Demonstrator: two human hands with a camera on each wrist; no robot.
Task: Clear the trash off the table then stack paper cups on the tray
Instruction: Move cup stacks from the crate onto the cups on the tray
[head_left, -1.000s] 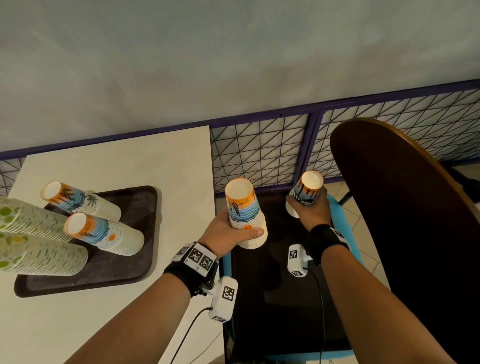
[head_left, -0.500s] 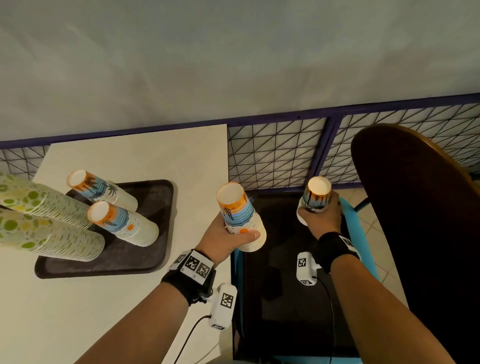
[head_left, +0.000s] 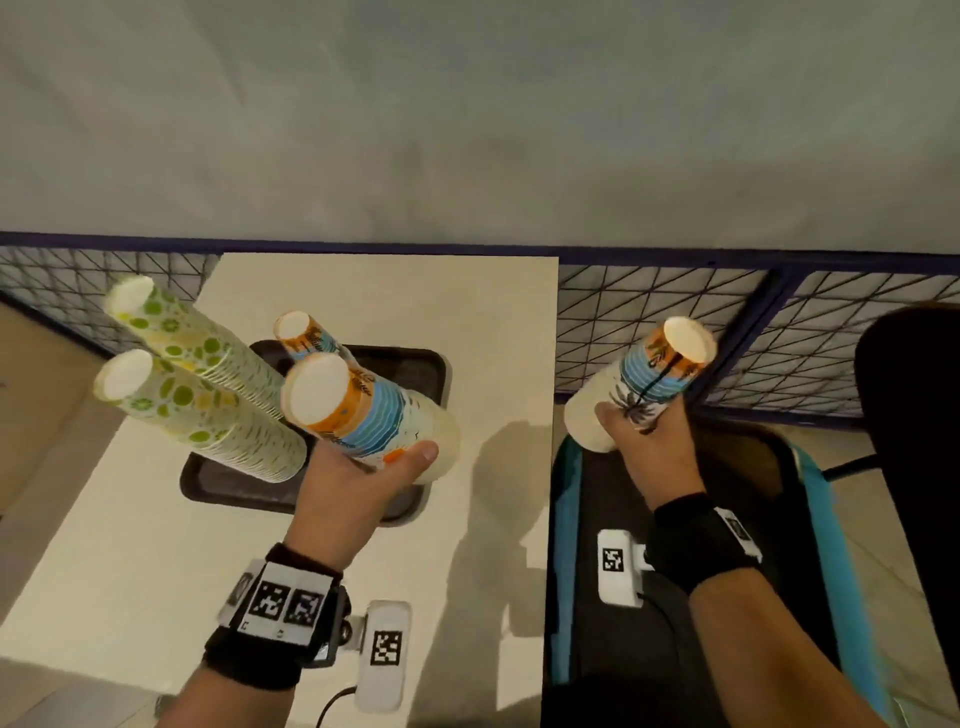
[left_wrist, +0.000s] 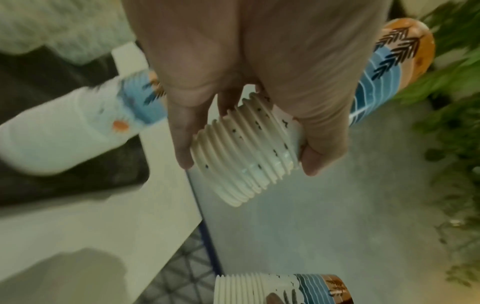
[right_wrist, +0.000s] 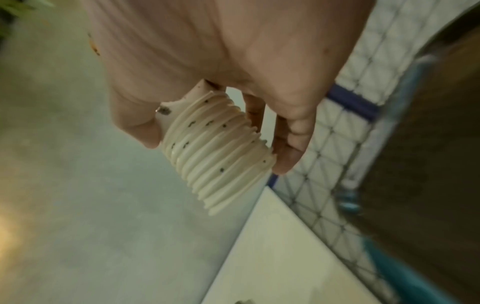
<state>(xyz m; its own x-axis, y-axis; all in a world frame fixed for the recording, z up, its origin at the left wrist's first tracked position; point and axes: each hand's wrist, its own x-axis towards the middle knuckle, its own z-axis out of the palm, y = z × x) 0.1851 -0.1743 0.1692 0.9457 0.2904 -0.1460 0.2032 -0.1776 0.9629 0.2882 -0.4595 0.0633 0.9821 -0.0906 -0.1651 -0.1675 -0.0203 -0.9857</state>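
My left hand grips a nested stack of beach-print paper cups, bases up, tilted above the right part of the dark tray; the left wrist view shows my fingers wrapped round its ribbed rims. Standing on the tray are two tall green-dotted cup stacks and another beach-print stack. My right hand holds a second beach-print stack to the right of the white table, above the dark seat; in the right wrist view its rims show between thumb and fingers.
A purple-framed wire mesh fence runs behind the table. A dark wooden chair back stands at the right, with a black seat edged in blue below my right hand. Green plants show in the left wrist view.
My left hand has carried its cup stack leftward from the table's right edge to above the tray. My right hand keeps its stack over the seat, slightly higher and more tilted.
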